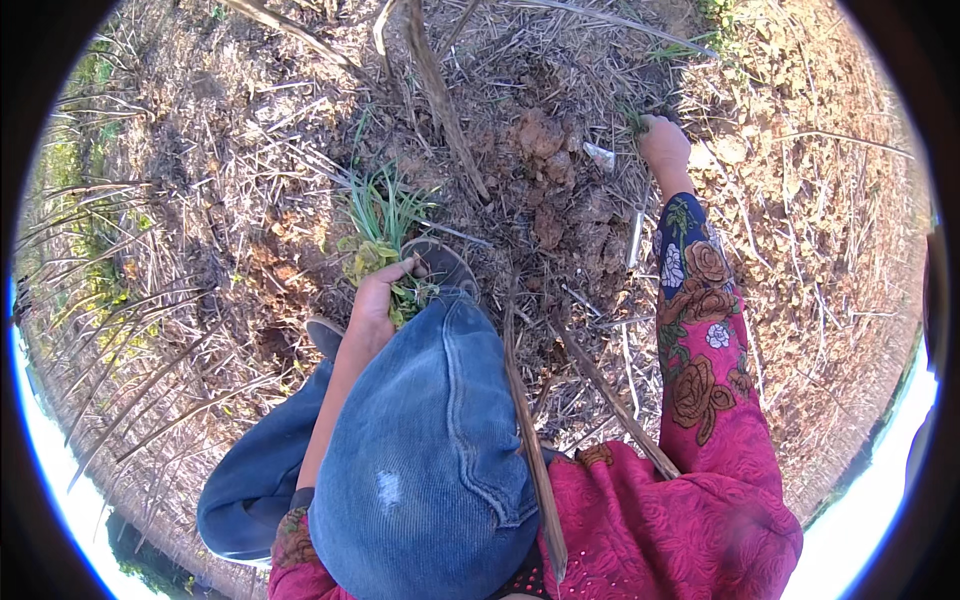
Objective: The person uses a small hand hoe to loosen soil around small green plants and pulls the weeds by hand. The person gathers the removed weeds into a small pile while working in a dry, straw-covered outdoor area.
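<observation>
My left hand (377,298) is closed round a bunch of leafy green plants (373,259), low beside my shoe (442,262). Long thin blades (384,210) stand out above that bunch; whether all of them are in the hand I cannot tell. My right arm reaches out to the far right, where my right hand (665,146) has its fingers curled at a small tuft of green grass (634,118). The fingertips there are partly hidden, but they appear to pinch the tuft near the soil.
Dry cut stalks (442,97) stand at the top middle. Two more woody stalks (529,427) (611,401) rise close to my knee and sleeve. Reddish clods (541,135), straw and a pale scrap (599,156) lie between my hands. Bent dry stems (150,360) line the left.
</observation>
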A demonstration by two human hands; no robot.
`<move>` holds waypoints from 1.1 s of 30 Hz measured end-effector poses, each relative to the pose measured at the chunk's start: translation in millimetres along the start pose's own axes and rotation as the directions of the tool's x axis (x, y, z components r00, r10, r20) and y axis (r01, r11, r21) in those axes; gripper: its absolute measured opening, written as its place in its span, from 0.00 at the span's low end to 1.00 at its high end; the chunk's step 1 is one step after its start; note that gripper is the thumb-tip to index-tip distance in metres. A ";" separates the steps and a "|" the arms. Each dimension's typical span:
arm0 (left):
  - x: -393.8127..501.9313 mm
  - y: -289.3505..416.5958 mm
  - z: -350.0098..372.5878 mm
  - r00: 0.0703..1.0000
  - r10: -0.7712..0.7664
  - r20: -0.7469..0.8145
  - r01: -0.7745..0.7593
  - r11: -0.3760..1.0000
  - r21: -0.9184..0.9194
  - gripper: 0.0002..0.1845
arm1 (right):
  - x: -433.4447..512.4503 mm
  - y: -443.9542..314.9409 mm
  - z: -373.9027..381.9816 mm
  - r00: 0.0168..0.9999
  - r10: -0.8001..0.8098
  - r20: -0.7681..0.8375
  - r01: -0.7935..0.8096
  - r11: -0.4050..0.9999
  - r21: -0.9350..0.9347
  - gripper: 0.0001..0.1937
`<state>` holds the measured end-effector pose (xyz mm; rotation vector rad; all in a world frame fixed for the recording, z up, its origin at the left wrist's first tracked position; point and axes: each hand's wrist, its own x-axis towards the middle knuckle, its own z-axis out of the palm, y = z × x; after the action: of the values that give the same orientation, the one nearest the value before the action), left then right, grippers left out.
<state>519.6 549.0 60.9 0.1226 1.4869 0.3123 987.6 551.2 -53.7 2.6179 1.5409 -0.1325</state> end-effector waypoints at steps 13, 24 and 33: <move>-3.5 3.1 -1.7 1.000 -0.021 0.000 0.021 0.999 0.039 0.10 | 41.5 35.4 29.8 0.821 0.412 0.395 -0.528 0.287 0.799 0.13; 13.8 -6.3 -2.3 1.000 -0.018 0.024 0.018 1.000 0.009 0.07 | 12.4 24.1 -9.9 0.965 0.149 0.217 -0.180 0.975 0.133 0.15; 14.9 -8.5 -12.1 0.999 -0.025 0.031 0.023 0.999 0.045 0.09 | 3.5 -14.2 0.0 0.988 0.084 0.128 -0.094 0.993 0.068 0.14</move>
<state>509.5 543.8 43.3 0.1448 1.4630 0.2569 976.9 561.0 -54.7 2.6717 1.4024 -0.3459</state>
